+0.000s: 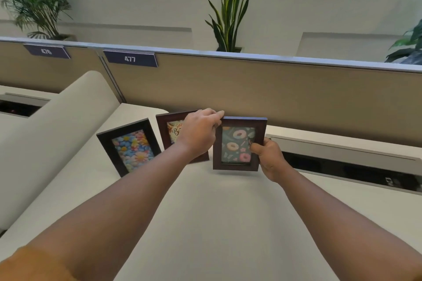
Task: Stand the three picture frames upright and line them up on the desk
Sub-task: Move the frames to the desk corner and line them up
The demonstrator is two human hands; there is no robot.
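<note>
Three dark wooden picture frames stand in a row on the cream desk (pixel 205 223). The flower frame (pixel 130 147) is leftmost and tilts to the left. The birthday frame (pixel 170 131) stands in the middle, partly hidden behind my left hand (pixel 201 134). The donut frame (pixel 238 143) is rightmost and upright. My left hand pinches the donut frame's top left corner. My right hand (pixel 268 157) grips its right edge, thumb on the front.
A tan partition (pixel 274 89) with number plates 476 and 477 runs behind the frames. An open cable trough (pixel 342 166) lies in the desk to the right. A cream side divider (pixel 57 125) rises at left. Potted plants stand beyond the partition.
</note>
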